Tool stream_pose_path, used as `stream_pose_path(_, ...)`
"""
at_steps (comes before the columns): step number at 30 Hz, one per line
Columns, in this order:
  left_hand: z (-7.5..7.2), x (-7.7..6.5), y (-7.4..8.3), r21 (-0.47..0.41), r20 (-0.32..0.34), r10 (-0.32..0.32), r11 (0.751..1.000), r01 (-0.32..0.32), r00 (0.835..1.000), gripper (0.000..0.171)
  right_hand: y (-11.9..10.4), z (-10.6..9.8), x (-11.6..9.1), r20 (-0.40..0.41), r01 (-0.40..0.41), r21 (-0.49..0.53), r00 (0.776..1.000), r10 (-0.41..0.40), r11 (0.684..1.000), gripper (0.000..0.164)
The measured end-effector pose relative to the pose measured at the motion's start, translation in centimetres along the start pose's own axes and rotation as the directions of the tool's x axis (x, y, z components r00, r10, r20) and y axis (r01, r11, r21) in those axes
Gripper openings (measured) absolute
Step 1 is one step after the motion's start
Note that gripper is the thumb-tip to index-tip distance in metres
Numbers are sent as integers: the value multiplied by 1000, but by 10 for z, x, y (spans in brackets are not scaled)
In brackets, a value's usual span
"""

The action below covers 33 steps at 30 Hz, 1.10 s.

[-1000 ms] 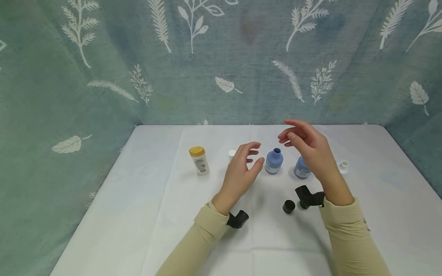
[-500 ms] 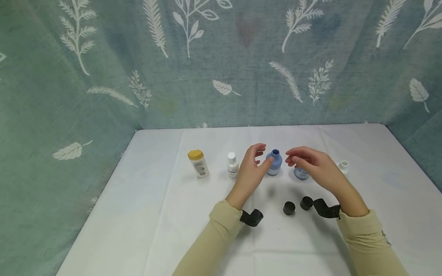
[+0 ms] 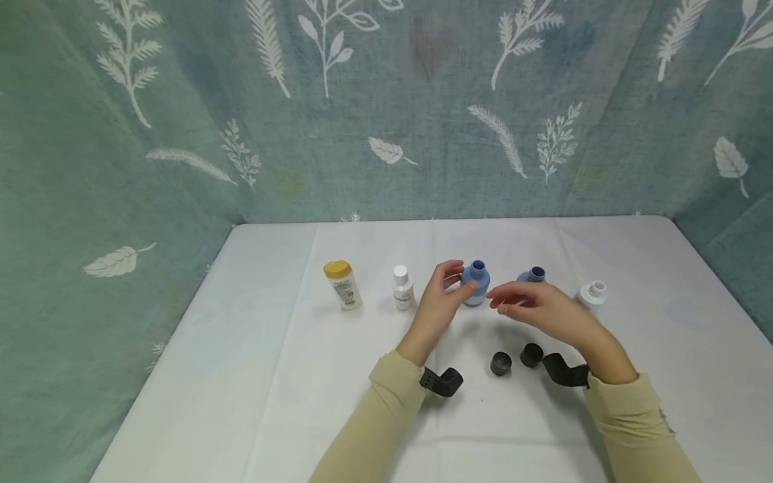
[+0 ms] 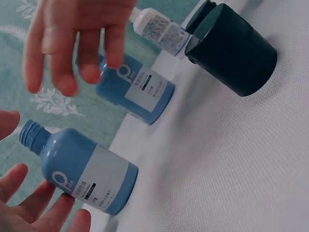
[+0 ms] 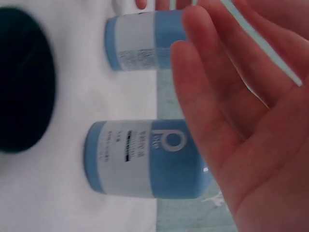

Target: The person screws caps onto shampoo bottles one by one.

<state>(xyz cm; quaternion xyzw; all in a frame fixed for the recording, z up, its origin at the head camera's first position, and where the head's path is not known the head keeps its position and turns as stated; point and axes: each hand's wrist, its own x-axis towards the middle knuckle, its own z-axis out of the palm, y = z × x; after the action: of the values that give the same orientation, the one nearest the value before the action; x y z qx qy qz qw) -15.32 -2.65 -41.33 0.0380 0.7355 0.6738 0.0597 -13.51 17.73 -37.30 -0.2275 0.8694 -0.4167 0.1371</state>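
Left hand: fingers spread, slightly bent about the left blue bottle, upright and uncapped on the table; whether they touch it cannot be told. Right hand: fingers loosely extended, holding nothing, in front of the right blue bottle, likewise uncapped. Two black caps sit nearer the person.

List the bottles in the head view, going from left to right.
Yellow-capped bottle, white-capped bottle, first blue bottle, second blue bottle, open white bottle.
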Motion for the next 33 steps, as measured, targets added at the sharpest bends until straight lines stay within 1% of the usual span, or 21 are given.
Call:
stream_pose_path(2,-3,1,0,-5,10,12,1000,-12,1000,54,1,2,2,22,12,-39,1000,-11,999,26)
stream_pose_path(5,-8,3,-1,-56,23,25,998,-24,999,55,2,6,7,73,33,-95,997,-26,995,26)
stream_pose_path(9,-12,2,-1,-120,58,33,992,-26,998,53,4,14,12,156,29,-142,988,-6,990,26)
stream_pose_path(11,-12,-1,3,-119,83,39,992,-29,996,53,5,17,13,198,30,-145,980,-1,989,25)
stream_pose_path(13,-10,-4,9,-119,105,56,992,-44,993,53,5,20,13,226,13,-146,974,21,989,24)
stream_pose_path(16,-8,-7,16,-100,118,69,993,-57,991,50,6,23,14,254,-16,-154,966,55,988,24)
stream_pose_path(17,-7,-6,16,-94,119,71,994,-59,990,49,6,24,14,264,-31,-153,962,71,988,25)
stream_pose_path(19,-5,-3,11,-85,124,72,994,-62,990,47,6,26,14,287,-51,-153,953,94,987,27)
stream_pose_path(21,-2,3,4,-62,137,60,997,-52,989,48,6,28,13,307,-66,-158,945,113,985,30)
stream_pose_path(24,1,11,-8,6,160,17,1000,-18,987,49,6,28,10,327,-75,-191,935,136,979,40)
stream_pose_path(26,3,13,-14,62,164,-17,998,7,986,48,6,28,8,336,-80,-216,930,151,973,47)
stream_pose_path(28,5,14,-17,97,162,-36,995,21,986,48,5,29,7,347,-76,-229,925,155,971,52)
stream_pose_path(30,5,14,-20,112,157,-47,993,29,987,49,5,30,6,359,-68,-233,921,151,970,52)
stream_pose_path(33,5,14,-22,121,150,-41,992,23,988,49,4,32,6,364,-76,-250,917,166,965,44)
